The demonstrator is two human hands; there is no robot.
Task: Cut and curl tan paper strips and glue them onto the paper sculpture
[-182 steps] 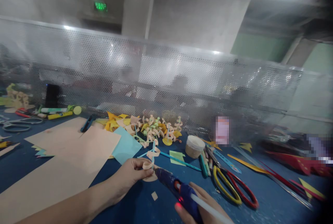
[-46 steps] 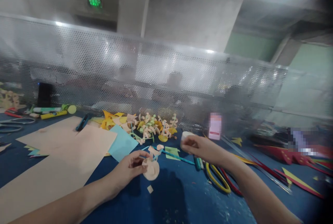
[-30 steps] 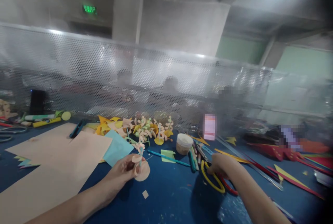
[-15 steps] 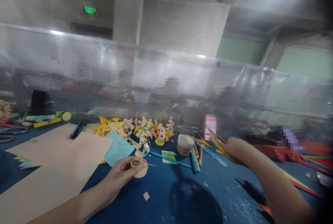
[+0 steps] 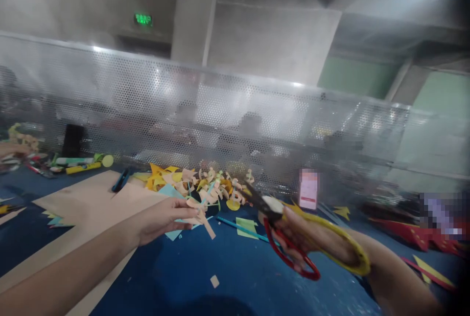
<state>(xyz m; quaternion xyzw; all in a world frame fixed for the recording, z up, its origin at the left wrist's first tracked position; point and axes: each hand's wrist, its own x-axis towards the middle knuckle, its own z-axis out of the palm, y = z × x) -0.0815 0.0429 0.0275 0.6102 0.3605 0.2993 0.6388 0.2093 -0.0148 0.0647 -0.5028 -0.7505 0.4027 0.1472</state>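
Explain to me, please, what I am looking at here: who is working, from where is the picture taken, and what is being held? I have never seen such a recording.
There is no machine here: a person works with two bare hands. One camera, worn on the head, looks forward and down, so the arms reach in from below. The left hand holds a curled paper piece; the right hand holds scissors with one yellow and one red handle. On the blue table lie large pale sheets, a heap of paper curls and a small green paper. Behind stands a perforated screen. At the far left edge, another person's hand shows.
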